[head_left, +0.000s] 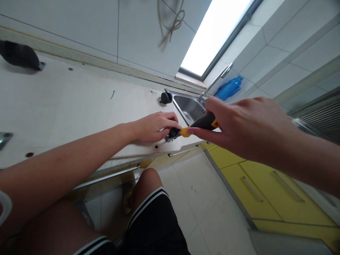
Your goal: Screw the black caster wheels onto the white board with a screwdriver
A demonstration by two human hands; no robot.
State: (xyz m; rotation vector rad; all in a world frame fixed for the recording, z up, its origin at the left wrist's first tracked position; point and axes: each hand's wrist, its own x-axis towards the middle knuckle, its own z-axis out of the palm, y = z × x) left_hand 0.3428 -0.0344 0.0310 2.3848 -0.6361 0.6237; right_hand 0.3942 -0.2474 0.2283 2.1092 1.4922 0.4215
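Observation:
My right hand (225, 124) is wrapped around a screwdriver (203, 122) with a black and yellow handle. Its yellow collar lies near the thumb, and the tip points left toward a caster's metal plate; whether it sits in a screw is hidden. Fingers of my left hand (159, 127) close over that small black caster (174, 132), near the right end of a white board (87, 102). Just beyond it, another black caster (166, 98) stands by the board's far right corner.
Behind the board's right end is a steel sink (190, 108) with a tap (215, 81) and a blue bottle (230, 88). A black wheel-like part (20, 55) and a metal plate (5, 138) lie at left. Yellow cabinets (252, 187) stand right; tied cord (175, 24) hangs on the wall.

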